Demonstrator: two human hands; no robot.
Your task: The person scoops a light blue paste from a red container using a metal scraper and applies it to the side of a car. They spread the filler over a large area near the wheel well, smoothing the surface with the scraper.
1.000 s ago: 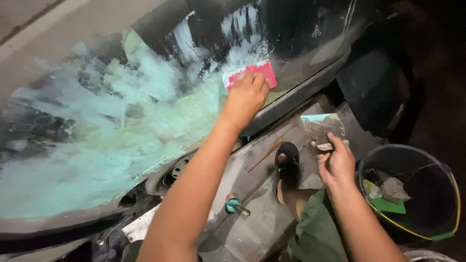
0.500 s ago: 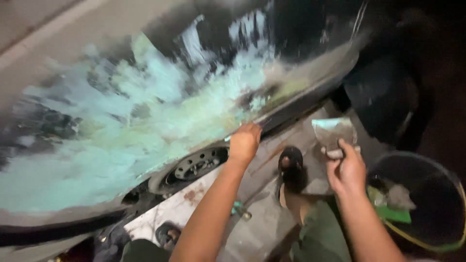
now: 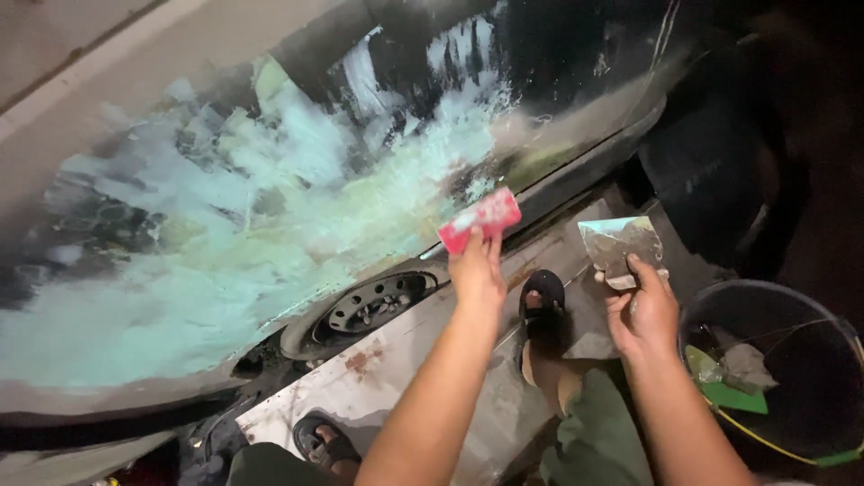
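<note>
I hold the red spreader (image 3: 480, 219) flat-edged and low against the panel (image 3: 270, 225), and I judge it best to draw it in one even pass so the pale green filler (image 3: 225, 270) feathers out thin at its lower edge. My left hand (image 3: 477, 274) reaches up and forward, arm nearly straight, fingers clamped on the spreader just beside the panel's bottom edge. My right hand (image 3: 643, 315) sits lower, wrist bent, fingers closed around a metal scraper (image 3: 621, 247) above the black bucket (image 3: 774, 378).
</note>
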